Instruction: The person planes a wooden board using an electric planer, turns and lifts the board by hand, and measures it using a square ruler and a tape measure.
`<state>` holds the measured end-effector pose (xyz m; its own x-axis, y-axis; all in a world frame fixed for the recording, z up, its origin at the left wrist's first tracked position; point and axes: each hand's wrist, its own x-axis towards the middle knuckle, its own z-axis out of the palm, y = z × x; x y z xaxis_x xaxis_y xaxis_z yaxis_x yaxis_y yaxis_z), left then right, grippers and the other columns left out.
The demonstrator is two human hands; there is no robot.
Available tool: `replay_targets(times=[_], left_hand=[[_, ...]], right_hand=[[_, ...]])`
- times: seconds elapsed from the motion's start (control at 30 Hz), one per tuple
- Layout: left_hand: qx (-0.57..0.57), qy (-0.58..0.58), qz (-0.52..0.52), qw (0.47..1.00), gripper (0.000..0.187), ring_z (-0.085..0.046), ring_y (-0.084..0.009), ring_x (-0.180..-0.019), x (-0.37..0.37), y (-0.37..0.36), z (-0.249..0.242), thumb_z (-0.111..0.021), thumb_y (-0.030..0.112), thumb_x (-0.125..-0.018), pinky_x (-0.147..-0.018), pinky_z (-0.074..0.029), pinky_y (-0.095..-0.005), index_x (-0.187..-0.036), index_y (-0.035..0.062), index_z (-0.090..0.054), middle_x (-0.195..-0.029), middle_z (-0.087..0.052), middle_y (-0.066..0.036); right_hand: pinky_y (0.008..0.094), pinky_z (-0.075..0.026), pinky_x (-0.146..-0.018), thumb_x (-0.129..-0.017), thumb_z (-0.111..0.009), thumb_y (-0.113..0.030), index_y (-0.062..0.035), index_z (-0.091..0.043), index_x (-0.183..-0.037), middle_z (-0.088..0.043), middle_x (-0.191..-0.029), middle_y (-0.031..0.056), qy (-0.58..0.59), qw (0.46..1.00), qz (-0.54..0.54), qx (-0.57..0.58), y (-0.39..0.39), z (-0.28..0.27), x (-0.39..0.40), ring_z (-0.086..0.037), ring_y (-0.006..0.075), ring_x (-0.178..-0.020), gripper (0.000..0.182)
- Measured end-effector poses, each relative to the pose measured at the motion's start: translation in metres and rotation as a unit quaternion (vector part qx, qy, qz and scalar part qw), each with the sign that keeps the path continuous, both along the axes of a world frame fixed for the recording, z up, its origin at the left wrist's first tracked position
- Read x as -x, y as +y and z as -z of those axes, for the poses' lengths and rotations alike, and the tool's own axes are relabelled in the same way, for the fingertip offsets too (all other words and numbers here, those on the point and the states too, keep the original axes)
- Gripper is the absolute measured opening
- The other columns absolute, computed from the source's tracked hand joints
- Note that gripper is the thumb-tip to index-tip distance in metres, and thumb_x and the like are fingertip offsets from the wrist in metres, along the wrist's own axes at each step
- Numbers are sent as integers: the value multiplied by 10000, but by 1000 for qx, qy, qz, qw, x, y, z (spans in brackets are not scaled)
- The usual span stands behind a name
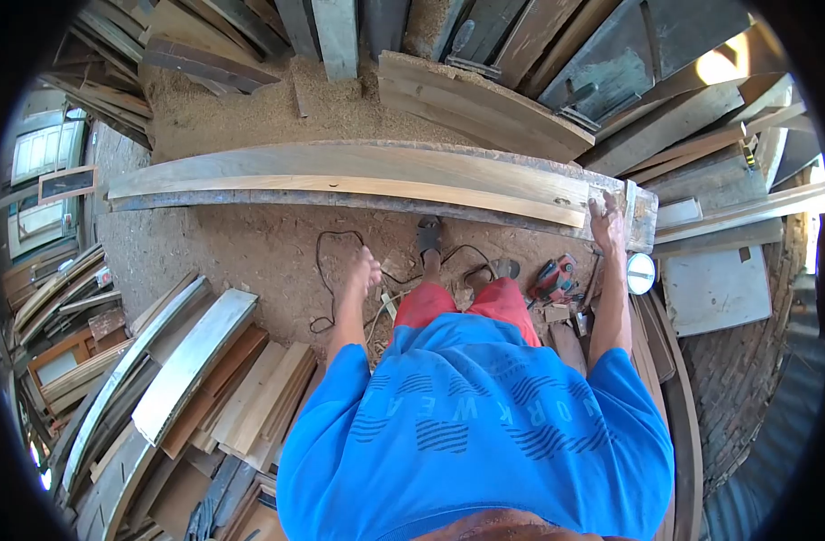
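Note:
A long wooden plank [367, 169] with a pale front edge lies along a narrow workbench [644, 219] in front of me. My right hand [609, 224] is over the bench's right end, just beyond the plank's end, fingers apart and nothing held in them. Lower down and short of the bench, my left hand [364, 272] hangs over the dirt floor, its fingers loosely bent and empty. A dark cable [320, 261] loops on the ground close to that hand.
A red and teal power tool [554, 278] sits on the floor right of my feet, near a round white lid [641, 272]. Stacked timber [259, 397] fills the lower left. More boards [484, 104] lean beyond the bench, around a sawdust heap [223, 117].

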<state>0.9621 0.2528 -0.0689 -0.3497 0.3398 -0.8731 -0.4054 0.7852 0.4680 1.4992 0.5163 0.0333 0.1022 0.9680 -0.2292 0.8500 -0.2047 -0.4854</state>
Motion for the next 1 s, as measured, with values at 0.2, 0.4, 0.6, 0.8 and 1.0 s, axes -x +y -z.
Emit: replay_targets(times=[0.2, 0.4, 0.6, 0.8, 1.0], left_hand=[[85, 21, 175, 981, 437, -594, -122, -643, -27, -31, -3, -559, 430, -1012, -563, -518, -272, -1241, 58, -547, -930, -681, -84], [38, 49, 177, 982, 444, -598, -132, -676, -30, -13, -13, -581, 409, -1006, -563, -501, -270, -1246, 37, -548, -936, -666, -92], [24, 17, 156, 987, 403, -597, -135, -642, -27, -31, 8, -565, 395, -1021, -547, -488, -263, -1199, 33, -556, -890, -656, -80], [71, 2, 163, 984, 383, -592, -121, -624, -35, -60, 33, -566, 403, -1019, -542, -501, -266, -1178, 54, -556, -876, -654, -58], [52, 25, 170, 984, 354, -578, -111, -588, -53, -45, 19, -590, 377, -1001, -491, -479, -275, -1159, 60, -580, -797, -639, -33]], right_hand=[[484, -393, -1121, -873, -736, -405, -45, -439, -1481, -499, -1436, 301, -75, 989, -78, 105, -9, -5, 33, -488, 454, -1330, 767], [544, -271, -1199, -742, -845, -427, -142, -207, -1607, -253, -1611, 267, -247, 906, -339, 60, 4, -11, 115, -328, 476, -1438, 1111], [540, -327, -1156, -563, -940, -378, -94, -137, -1605, -413, -1458, 277, -264, 874, -399, 85, 28, 8, 139, -425, 468, -1344, 1346], [527, -374, -1117, -503, -947, -291, -108, -199, -1592, -491, -1353, 250, -258, 883, -387, 66, 29, 25, 136, -481, 463, -1284, 1334], [537, -381, -1103, -464, -946, -266, -133, -227, -1586, -506, -1351, 240, -248, 888, -382, 54, 28, 29, 140, -497, 471, -1267, 1339]])
